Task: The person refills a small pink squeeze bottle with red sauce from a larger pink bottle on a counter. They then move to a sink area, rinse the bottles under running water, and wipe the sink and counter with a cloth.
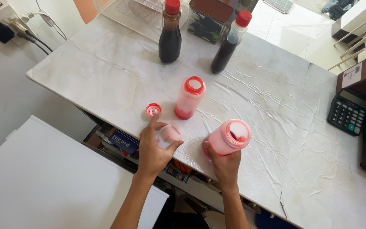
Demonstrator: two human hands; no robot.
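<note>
Blue rectangular package [123, 142] under counter edge; white label on brown box [352, 74], right; calculator screen [356, 98].

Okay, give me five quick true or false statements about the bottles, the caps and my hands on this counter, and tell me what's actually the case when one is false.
1. The right hand grips a tilted pink bottle whose mouth is open. True.
2. The left hand holds a dark sauce bottle. False: its fingers are around a small pale cap on the counter.
3. A loose red cap lies on the counter just beyond the left hand. True.
4. The second pink bottle lies on its side. False: it stands upright, apart from both hands.
5. The two dark sauce bottles have their red caps off. False: both are capped.
</note>
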